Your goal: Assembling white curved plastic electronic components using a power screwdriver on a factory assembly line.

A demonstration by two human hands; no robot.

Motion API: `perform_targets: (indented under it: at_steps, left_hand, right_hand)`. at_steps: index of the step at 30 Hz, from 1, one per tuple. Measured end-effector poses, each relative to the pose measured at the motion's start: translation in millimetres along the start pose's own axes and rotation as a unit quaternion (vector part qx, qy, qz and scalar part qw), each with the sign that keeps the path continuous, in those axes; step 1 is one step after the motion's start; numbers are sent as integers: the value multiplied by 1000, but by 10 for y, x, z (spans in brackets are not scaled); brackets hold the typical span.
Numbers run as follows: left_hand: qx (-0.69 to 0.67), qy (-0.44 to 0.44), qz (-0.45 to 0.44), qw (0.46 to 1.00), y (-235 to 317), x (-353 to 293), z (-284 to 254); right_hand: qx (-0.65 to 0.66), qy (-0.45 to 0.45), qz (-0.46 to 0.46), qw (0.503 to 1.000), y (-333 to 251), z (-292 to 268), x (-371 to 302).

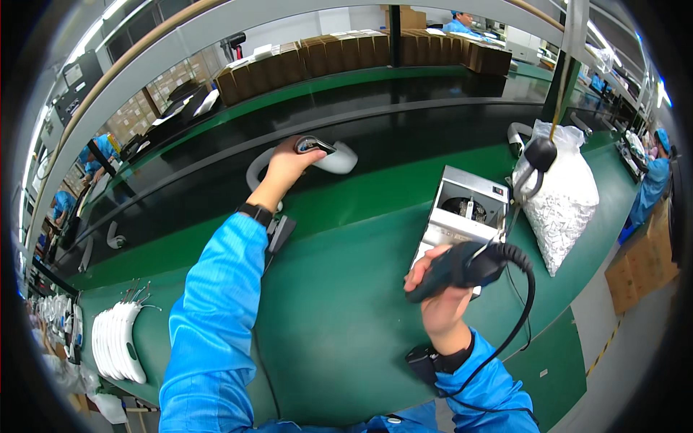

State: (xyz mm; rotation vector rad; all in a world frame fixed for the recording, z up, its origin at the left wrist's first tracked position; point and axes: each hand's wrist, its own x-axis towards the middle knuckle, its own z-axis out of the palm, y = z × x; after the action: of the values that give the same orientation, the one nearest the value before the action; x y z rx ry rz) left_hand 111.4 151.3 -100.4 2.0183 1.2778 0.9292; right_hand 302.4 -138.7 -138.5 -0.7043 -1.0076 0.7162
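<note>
My left hand [289, 164] reaches out over the dark conveyor belt, fingers closed on a grey-white curved plastic housing [342, 159] with a dark round opening. A curved grey section [256, 173] shows beside that wrist; I cannot tell whether it belongs to the same piece. In my right hand [442, 303] is a dark electric screwdriver [462, 268], its coiled black cable [525, 289] looping down past the forearm. Just beyond it stands a silver screw feeder [473, 206] with a round dark drum, partly hidden by the tool.
A clear bag of small white parts [556, 206] sits right of the feeder, beside a hanging black cord fitting [540, 155]. White curved shells [118, 343] with wires lie at left. Cardboard boxes [310, 58] line the far side. Co-workers in blue [650, 180] sit around.
</note>
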Motion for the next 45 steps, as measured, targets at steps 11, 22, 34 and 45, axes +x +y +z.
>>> perform_targets:
  at_steps: [11,22,34,45]
  left_hand:
    - [-516,-61,96,849,-61,-2015,-810]
    - [-292,157,-63,941,-11,-2309,-805]
    - [-496,15,70,865,569,-2045,-224]
    - [-475,-90,69,873,873,-2021,542]
  right_hand:
    - [-19,60,-118,991,-90,-51,228]
    - [-53,-14,-91,994,-87,24,104]
    - [11,5,-95,995,-649,-155,180]
    - [-105,-32,-84,990,-492,-178,508]
